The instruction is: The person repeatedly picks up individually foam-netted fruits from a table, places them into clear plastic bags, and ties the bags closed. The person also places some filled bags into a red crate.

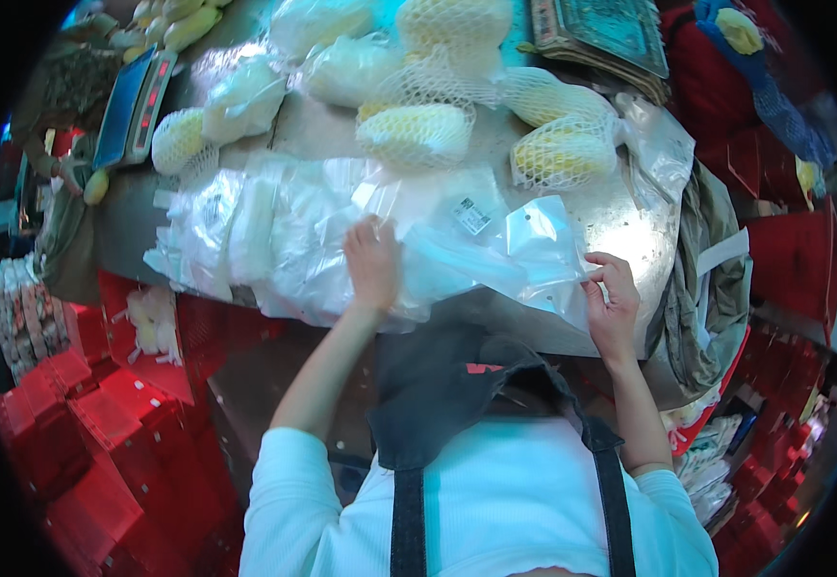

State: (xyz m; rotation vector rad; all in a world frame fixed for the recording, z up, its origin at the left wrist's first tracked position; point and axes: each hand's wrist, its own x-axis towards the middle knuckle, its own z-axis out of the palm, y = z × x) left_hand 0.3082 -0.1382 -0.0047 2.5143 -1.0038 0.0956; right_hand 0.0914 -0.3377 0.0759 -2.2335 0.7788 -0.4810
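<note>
A layer of clear plastic bags (296, 216) covers the front of the metal table. My left hand (373, 263) rests on these bags with its fingers bent over the film; whether it grips any is unclear. My right hand (612, 303) pinches the right edge of a clear plastic bag (537, 234) between thumb and fingers. Between my hands, a white label (471, 216) with a printed code lies on the film. Just beyond are yellow produce pieces in white foam nets (415, 135), with more netted produce (563, 151) to the right.
Bagged produce (244, 99) lies farther back. A digital scale (133, 108) stands at the left, near another person's hand (72, 173). Another scale (599, 36) sits at the back right. Red crates (130, 425) are stacked below left. A blue-gloved hand (739, 43) holds yellow produce at right.
</note>
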